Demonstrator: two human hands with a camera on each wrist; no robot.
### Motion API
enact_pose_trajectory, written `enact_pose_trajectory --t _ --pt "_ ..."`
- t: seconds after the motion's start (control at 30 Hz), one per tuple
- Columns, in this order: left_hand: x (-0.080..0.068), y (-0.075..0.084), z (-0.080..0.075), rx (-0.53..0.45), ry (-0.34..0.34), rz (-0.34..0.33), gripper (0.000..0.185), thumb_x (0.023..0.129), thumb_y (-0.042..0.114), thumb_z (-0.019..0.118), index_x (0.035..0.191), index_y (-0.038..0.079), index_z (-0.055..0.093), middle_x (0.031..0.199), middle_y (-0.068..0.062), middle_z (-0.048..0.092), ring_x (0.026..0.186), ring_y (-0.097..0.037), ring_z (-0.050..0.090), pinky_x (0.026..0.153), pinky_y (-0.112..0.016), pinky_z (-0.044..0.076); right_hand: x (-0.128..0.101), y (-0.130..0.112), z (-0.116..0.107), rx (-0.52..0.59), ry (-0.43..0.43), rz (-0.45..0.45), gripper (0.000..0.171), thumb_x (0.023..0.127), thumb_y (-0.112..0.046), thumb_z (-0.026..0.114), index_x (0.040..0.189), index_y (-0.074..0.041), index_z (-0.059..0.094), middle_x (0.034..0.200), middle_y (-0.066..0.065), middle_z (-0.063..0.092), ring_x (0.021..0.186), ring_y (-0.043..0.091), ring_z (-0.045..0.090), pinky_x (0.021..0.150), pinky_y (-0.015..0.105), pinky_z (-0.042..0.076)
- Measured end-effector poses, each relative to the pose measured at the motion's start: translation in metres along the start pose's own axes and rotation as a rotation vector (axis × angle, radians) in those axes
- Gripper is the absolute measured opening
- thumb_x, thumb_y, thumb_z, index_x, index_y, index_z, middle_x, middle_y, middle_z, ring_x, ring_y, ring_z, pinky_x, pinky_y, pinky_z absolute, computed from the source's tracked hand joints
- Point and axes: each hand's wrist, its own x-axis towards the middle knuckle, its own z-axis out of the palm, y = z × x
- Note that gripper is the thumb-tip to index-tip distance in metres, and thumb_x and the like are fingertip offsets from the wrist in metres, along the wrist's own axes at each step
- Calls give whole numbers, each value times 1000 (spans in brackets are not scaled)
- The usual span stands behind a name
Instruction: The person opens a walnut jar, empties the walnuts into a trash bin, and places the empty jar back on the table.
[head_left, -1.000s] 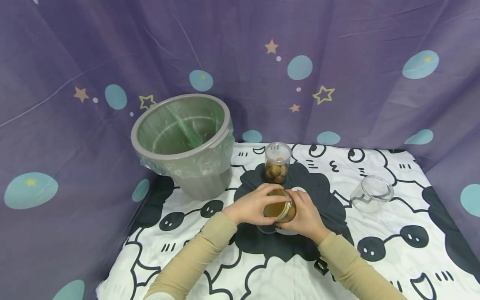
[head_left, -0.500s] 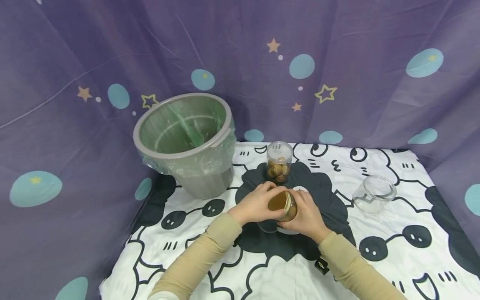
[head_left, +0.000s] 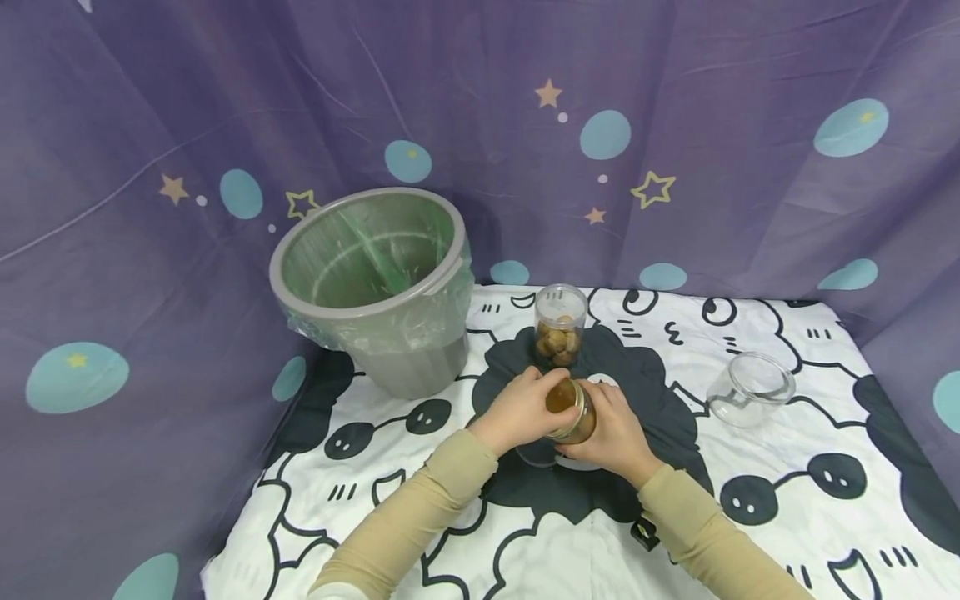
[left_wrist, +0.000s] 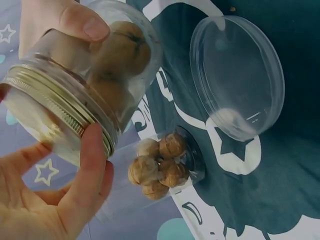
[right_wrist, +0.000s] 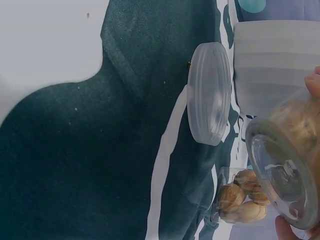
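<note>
A clear jar [left_wrist: 112,75] holding walnuts is tilted between both hands, its gold screw lid [left_wrist: 60,100] facing left. My left hand [head_left: 521,412] grips the rim of that lid, thumb on one side and fingers on the other. On the jar's body, my right hand [head_left: 615,433] holds it from the right. A round clear plastic lid [left_wrist: 237,75] lies on the dark cloth beneath; in the head view the hands partly hide it. Just behind the hands stands an uncovered clear container [head_left: 561,325] with several walnuts at its bottom.
A grey bin [head_left: 408,354] lined with a thin plastic bag stands at the back left. To the right, a clear wide-mouthed jar [head_left: 750,392] sits on the patterned cloth [head_left: 555,550]. A purple curtain [head_left: 480,83] closes off the back and sides.
My left hand has turned a little and shifted right on the gold lid, its fingers now more bent. The right hand keeps its hold on the jar. The head view shifts slightly.
</note>
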Motion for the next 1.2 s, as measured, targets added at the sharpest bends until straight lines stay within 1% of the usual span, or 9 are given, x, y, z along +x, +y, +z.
enact_pose_trajectory --t 0.27,0.37,0.47,0.57,0.67,0.77,0.87,1.0,1.2 --pt "-1 6 5 -6 37 -87 49 91 46 55 128 13 53 91 -13 56 67 -18 56 54 -26 44 0 3 2 -75 52 -53 98 46 -38 93 128 -4 52 112 14 55 105 29 50 82 47 52" --pt "-1 7 6 -3 27 -108 52 93 47 52 131 12 51 96 -15 57 71 -22 60 58 -30 49 0 4 2 -99 55 -55 99 45 -37 93 128 -4 52 111 14 54 104 29 50 82 46 52" --pt "-2 5 5 -6 6 -104 57 93 51 50 136 14 46 106 -17 56 85 -27 63 68 -35 53 0 4 1 -98 53 -45 100 44 -37 94 129 -4 51 113 15 54 104 31 50 81 47 52" --pt "-4 1 2 -33 -33 -28 62 91 52 53 143 20 40 127 -17 48 110 -30 56 81 -39 53 0 3 -1 -81 56 -38 101 46 -36 93 130 -3 49 114 16 54 105 32 50 80 47 53" --pt "-7 -6 -1 -43 -82 138 66 88 48 61 145 25 37 144 -14 34 131 -32 39 92 -39 50 0 1 -2 -66 68 -35 98 48 -33 92 130 -2 48 113 17 55 103 32 50 78 48 53" --pt "-8 -12 -4 -22 -101 309 67 85 40 68 144 25 40 150 -13 27 138 -32 28 98 -38 46 -1 1 -2 -65 72 -32 96 48 -31 92 129 -1 48 112 18 55 102 32 51 75 48 54" --pt "-9 -19 -6 1 -97 413 64 83 30 72 141 21 45 150 -14 29 138 -32 28 103 -35 43 -2 0 -1 -59 63 -30 98 47 -33 93 129 -3 48 112 17 55 103 32 51 75 48 54" --pt "-9 -24 -11 1 -123 472 63 82 22 73 139 20 48 148 -15 31 137 -32 30 104 -36 41 -3 -1 0 -51 61 -32 99 46 -36 94 129 -6 49 112 16 54 102 30 50 75 47 54" --pt "-8 -25 -14 5 -151 468 63 80 24 76 137 21 50 146 -13 34 135 -32 33 102 -37 43 -4 -1 0 -29 43 -40 96 48 -36 93 129 -8 49 112 14 54 101 27 50 76 46 54"
